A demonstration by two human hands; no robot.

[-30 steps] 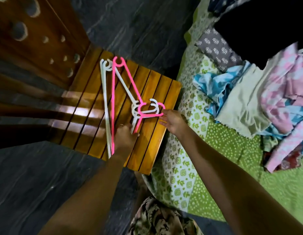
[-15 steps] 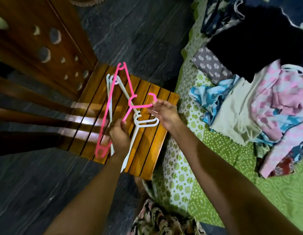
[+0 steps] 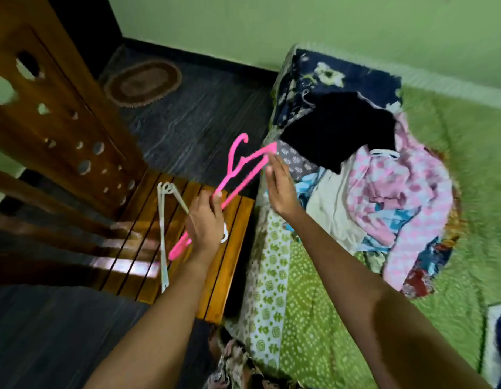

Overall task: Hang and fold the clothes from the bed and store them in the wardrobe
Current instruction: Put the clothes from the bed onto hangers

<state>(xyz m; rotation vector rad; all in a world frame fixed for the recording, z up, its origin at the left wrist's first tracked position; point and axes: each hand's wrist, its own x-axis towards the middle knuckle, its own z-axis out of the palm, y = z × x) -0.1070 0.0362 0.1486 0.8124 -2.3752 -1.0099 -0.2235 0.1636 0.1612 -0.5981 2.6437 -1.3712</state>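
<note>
Because the heap of mixed clothes (image 3: 384,192) on the green patterned bed (image 3: 314,318) wants hanging, I grip the pink plastic hanger (image 3: 241,175) in my left hand (image 3: 206,220) above the slatted wooden stool (image 3: 137,242), tilted toward that heap, my right hand (image 3: 280,186) straight-fingered and empty beside its far tip.

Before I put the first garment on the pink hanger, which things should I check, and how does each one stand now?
1. Pink hanger held firmly: ok, the left hand grips it.
2. Hanger clear of the white hangers: ok, they lie apart on the wooden seat.
3. Right hand free: ok, it is open beside the hanger's upper end and holds nothing.
4. Garment near: ok, the black garment lies on top of the clothes pile, likely within reach.
5. Hanger undamaged: cannot tell, the picture is blurred.
</note>
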